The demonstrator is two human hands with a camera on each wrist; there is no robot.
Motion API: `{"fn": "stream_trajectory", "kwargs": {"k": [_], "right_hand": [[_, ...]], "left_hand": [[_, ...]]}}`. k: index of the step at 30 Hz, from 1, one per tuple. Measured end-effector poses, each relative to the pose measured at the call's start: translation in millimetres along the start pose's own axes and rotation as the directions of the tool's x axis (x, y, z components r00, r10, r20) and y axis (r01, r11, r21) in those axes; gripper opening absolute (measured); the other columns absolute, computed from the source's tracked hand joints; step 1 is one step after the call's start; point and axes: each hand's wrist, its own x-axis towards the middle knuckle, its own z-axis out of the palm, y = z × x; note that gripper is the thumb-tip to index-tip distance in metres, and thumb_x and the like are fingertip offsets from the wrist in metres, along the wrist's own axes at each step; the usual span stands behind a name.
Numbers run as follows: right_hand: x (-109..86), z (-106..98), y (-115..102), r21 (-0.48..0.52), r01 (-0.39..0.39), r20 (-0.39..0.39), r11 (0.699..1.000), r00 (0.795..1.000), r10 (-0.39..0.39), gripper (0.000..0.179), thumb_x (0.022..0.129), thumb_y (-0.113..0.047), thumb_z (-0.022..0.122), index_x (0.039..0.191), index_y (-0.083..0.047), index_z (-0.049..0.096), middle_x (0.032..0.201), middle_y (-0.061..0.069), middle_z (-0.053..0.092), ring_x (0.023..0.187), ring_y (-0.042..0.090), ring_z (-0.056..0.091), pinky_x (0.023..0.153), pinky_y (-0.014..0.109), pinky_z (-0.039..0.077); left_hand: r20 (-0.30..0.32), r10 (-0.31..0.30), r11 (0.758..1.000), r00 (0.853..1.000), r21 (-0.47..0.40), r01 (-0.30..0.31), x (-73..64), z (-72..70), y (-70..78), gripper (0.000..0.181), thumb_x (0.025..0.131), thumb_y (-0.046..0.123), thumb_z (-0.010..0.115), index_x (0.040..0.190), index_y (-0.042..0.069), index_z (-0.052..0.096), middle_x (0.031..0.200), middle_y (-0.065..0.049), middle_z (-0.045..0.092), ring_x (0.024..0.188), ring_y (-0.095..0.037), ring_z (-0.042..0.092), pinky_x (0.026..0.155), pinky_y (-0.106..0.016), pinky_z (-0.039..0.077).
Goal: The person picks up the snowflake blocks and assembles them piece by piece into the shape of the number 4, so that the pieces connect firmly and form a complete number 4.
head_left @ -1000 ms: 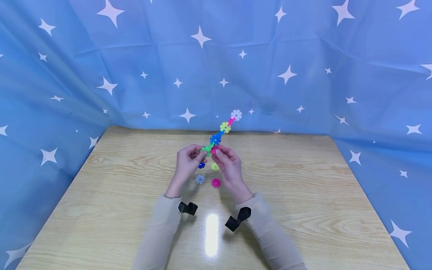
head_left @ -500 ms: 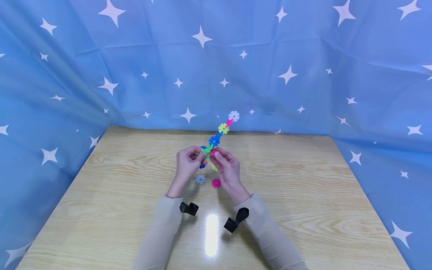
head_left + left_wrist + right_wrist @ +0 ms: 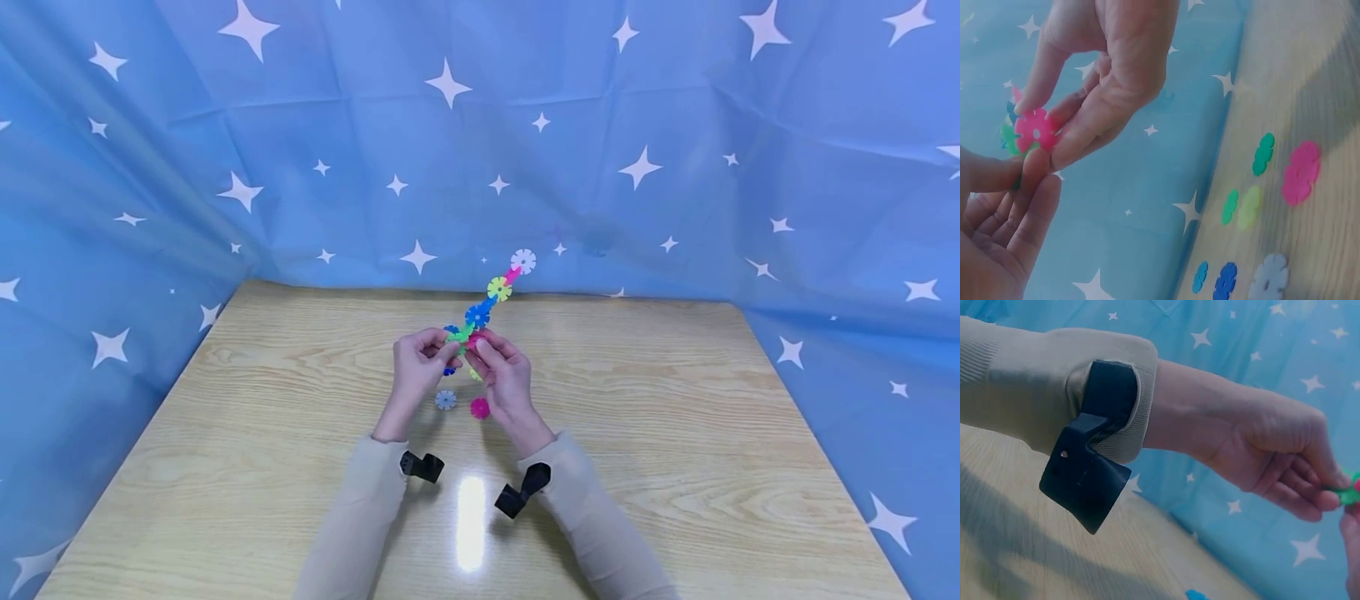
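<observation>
Change over the last second is small. The right hand [image 3: 506,379] sits slightly further inward, and more of the loose yellow disc [image 3: 1249,208] is hidden behind it in the head view. The pink disc [image 3: 1027,129] it pinches between thumb and fingers shows lower there, closer in on the green end disc [image 3: 458,337]. Left hand [image 3: 417,364]: little shift; thumb and fingers clamped on the green end disc.

Position: both discs are up off the bench [image 3: 300,400], overlapping in the left wrist view. From the hands the chain [image 3: 489,305] slants up and away to the right, through a blue disc [image 3: 473,317] and a yellow chain disc [image 3: 495,291] to a white disc [image 3: 517,262] at its tip.

Reading: the work seems to be at the pressing-together of pink and green. Whether the slots have engaged, cannot tell; fingers cover the join.

On bench, loose: the yellow, a pale grey disc [image 3: 442,400], a second pink disc [image 3: 480,408], two green discs [image 3: 1264,154] and two blue discs [image 3: 1225,281]. All lie flat, below the hands.
</observation>
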Motion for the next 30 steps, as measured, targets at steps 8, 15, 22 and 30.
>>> {"fn": "stream_trajectory", "kwargs": {"k": [8,15,22,30], "right_hand": [[3.2,-1.3,-2.6,-0.128,-0.011,0.039,0.992,0.999,0.016,0.011,0.088,-0.001,0.063,0.095,-0.008,0.068,0.091,0.005,0.069,0.085,0.014,0.068,0.085,0.029,0.054],[10.6,-32.7,-8.8,-0.721,0.099,0.177,0.686,0.983,0.044,0.032,0.086,-0.007,0.066,0.115,0.004,0.061,0.107,0.015,0.066,0.093,0.018,0.064,0.082,0.026,0.055],[12.8,-54.0,-2.7,-0.966,0.197,0.228,0.166,0.953,0.198,0.031,0.078,-0.009,0.075,0.106,0.002,0.067,0.095,0.011,0.065,0.086,0.022,0.059,0.075,0.030,0.054],[11.5,-56.5,3.9,-0.968,0.249,0.243,0.009,0.935,0.260,0.032,0.074,-0.015,0.080,0.100,0.000,0.069,0.089,0.005,0.059,0.080,0.017,0.055,0.071,0.028,0.051]], "left_hand": [[0.007,-0.006,1.000,1.000,-0.017,0.006,2.7,-8.8,-0.6,0.008,0.086,-0.001,0.065,0.088,-0.008,0.067,0.075,-0.021,0.065,0.061,-0.021,0.066,0.048,-0.017,0.049],[0.008,0.048,0.999,0.999,0.009,-0.048,7.8,-18.2,6.2,0.008,0.086,-0.003,0.063,0.091,-0.009,0.065,0.081,-0.025,0.063,0.063,-0.016,0.066,0.064,-0.031,0.059],[0.009,0.062,0.998,0.998,0.015,-0.062,10.1,-22.4,11.6,0.007,0.088,-0.003,0.061,0.089,-0.009,0.063,0.084,-0.027,0.063,0.073,-0.043,0.064,0.071,-0.037,0.059],[0.012,0.041,0.999,0.999,-0.034,-0.041,7.8,-23.3,19.1,0.009,0.089,-0.006,0.058,0.094,-0.013,0.062,0.087,-0.032,0.060,0.068,-0.025,0.065,0.072,-0.041,0.058]]}}
